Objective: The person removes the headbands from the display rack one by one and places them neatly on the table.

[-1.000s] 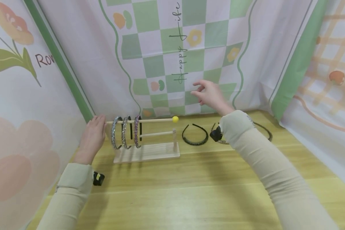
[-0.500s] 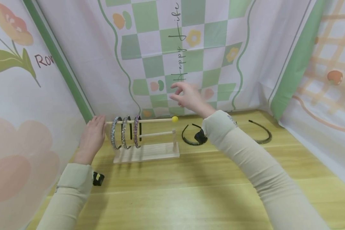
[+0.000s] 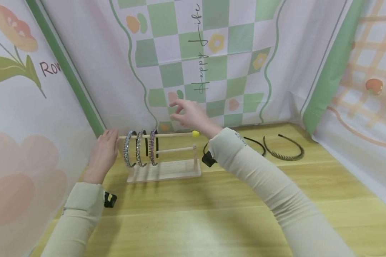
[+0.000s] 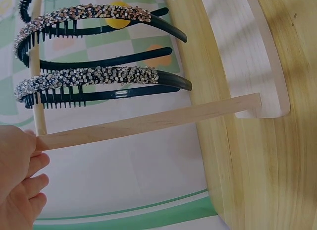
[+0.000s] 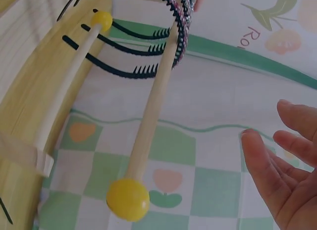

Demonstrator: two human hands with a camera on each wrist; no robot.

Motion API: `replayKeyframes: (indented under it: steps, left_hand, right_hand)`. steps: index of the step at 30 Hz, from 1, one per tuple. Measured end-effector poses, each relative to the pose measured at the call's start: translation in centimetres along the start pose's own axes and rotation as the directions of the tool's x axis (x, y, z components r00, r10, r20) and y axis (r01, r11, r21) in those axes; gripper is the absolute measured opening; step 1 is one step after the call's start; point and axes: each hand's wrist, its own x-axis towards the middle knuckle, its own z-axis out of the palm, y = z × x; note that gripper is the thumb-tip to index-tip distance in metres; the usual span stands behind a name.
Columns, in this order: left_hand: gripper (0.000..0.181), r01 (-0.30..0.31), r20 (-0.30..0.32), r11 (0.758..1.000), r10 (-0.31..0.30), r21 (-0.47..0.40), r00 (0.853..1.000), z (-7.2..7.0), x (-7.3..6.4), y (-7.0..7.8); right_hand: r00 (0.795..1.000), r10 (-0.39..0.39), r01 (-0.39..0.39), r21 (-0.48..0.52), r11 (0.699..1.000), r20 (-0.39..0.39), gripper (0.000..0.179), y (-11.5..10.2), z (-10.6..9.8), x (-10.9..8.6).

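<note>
My left hand grips the top of the left upright of a wooden headband stand. Three glittery headbands hang on the stand's upper rod: a silver-blue one, a silver one and a purple-pink one. They are toothed on the inside, and sit toward the rod's left part. A yellow ball caps the rod's free end. My right hand is raised behind and above the rod, thumb and fingers apart, with nothing between them.
Right of the stand, several dark toothed headbands lie on the wooden table, among them one at the far right; my right wrist and sleeve partly cover others. A checkered curtain rises behind, and printed cloth hangs on both sides.
My right hand has moved left and slightly down, from right of the yellow ball to above the upper rod. The left hand and hanging headbands stay put.
</note>
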Motion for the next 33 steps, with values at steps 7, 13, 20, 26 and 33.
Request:
replayKeyframes:
  steps: [7,13,20,26,33]
  left_hand:
    - [0.043,-0.001,0.002,1.0,0.001,-0.003,1.0,0.1,0.1,0.0]
    - [0.043,0.0,0.002,1.0,0.0,-0.013,1.0,0.0,0.1,0.1]
    - [0.041,-0.015,-0.034,1.0,0.014,-0.026,0.999,0.2,0.0,0.0]
    - [0.04,-0.022,-0.043,0.999,0.021,-0.027,0.999,0.2,0.0,0.0]
    - [0.041,-0.01,-0.023,1.0,0.009,-0.028,1.0,0.2,0.1,-0.1]
  right_hand:
    - [0.999,-0.02,0.019,0.009,1.0,0.033,0.048,-0.6,1.8,-0.1]
    - [0.997,-0.014,0.007,0.083,0.997,0.075,0.05,-1.1,3.5,0.2]
    - [0.995,0.0,-0.006,0.059,0.998,0.104,0.052,-1.7,5.3,0.4]
    - [0.992,0.024,-0.033,0.068,0.997,0.127,0.054,-1.5,6.8,0.5]
    - [0.99,0.035,-0.043,0.056,0.997,0.135,0.054,-1.2,8.3,0.6]
